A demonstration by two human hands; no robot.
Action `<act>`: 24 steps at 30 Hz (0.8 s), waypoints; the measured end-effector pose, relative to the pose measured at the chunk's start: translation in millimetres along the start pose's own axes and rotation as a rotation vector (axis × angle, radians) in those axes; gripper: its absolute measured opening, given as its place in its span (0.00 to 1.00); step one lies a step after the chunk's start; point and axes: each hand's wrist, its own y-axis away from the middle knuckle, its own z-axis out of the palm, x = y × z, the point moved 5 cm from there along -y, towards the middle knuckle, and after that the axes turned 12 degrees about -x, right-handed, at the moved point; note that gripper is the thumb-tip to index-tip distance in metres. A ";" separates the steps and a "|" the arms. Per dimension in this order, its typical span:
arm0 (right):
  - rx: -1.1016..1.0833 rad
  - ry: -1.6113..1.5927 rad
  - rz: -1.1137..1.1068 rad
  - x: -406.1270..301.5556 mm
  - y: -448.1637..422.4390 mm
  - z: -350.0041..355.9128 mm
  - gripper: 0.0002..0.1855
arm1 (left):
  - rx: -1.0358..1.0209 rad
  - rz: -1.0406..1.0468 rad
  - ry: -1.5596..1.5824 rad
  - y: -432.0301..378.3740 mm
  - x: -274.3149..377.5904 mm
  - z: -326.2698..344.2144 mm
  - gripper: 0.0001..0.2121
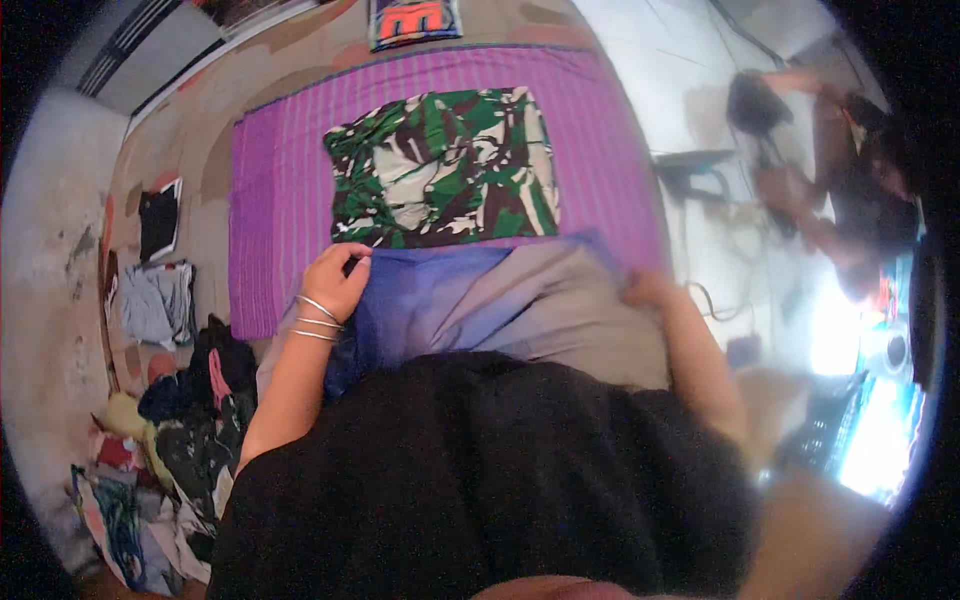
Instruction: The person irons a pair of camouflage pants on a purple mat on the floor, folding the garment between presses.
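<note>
A camouflage-print cloth (450, 169), green, brown and cream, lies folded in a rough rectangle on a striped purple cloth (259, 225). Just below it, blue and grey fabric (480, 292) spreads over my lap, with creases on its right side. My left hand (337, 281), three thin bangles at the wrist, has its curled fingertips at the fabric's upper left corner; whether they pinch it is unclear. At the fabric's right edge is my right hand (646, 291), blurred, so its grip cannot be made out.
Folded grey clothing (157, 304) and a dark folded item (158, 221) lie on the left. A heap of mixed clothes (187, 442) sits nearer me. On the white floor at right stands what looks like a clothes iron (694, 176). Another person (847, 172) is beyond it.
</note>
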 end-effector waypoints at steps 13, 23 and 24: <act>0.616 -1.499 -0.208 190.3 -32.3 -96.2 0.40 | -0.487 -0.166 -0.303 -145.1 -27.0 116.8 0.30; 0.919 -0.684 -0.040 122.8 -83.4 -219.3 0.25 | -0.412 -0.260 -0.346 -164.1 -42.7 131.2 0.16; 0.848 -0.495 -0.053 82.4 -86.0 -227.1 0.25 | -0.294 -0.266 -0.256 -166.0 -56.0 119.7 0.14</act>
